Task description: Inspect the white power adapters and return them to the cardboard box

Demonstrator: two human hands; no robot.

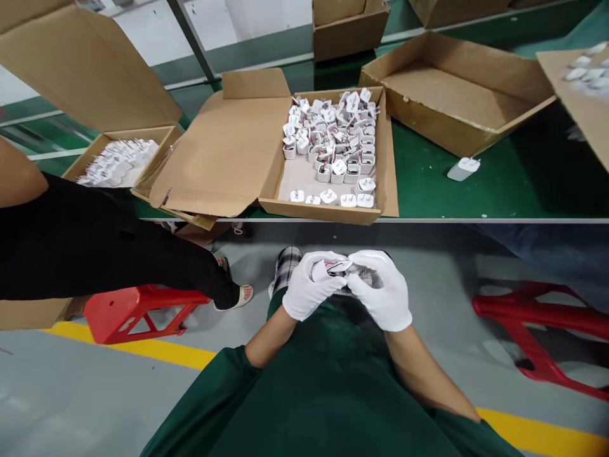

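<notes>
Above my lap, my left hand (pixel 311 287), in a white glove, is closed around a white plug adapter housing (pixel 320 270) with a bit of red wire showing. Gloved in white as well, my right hand (pixel 382 293) pinches at the right end of the same piece, its fingertips meeting those of the left. Fingers cover most of the adapter, so its inside parts are hard to make out. On the bench ahead, an open cardboard box (pixel 320 211) holds many white adapters, several with wires sticking out. One finished-looking adapter (pixel 462 169) lies alone on the green bench.
An open carton (pixel 438 120) sits at the right of the bench (pixel 428 203). Further left, another box (pixel 164 136) contains white pronged parts. A person in black trousers (pixel 118 244) stands at left by a red stool (pixel 143 308). Another red stool (pixel 537 317) is at right.
</notes>
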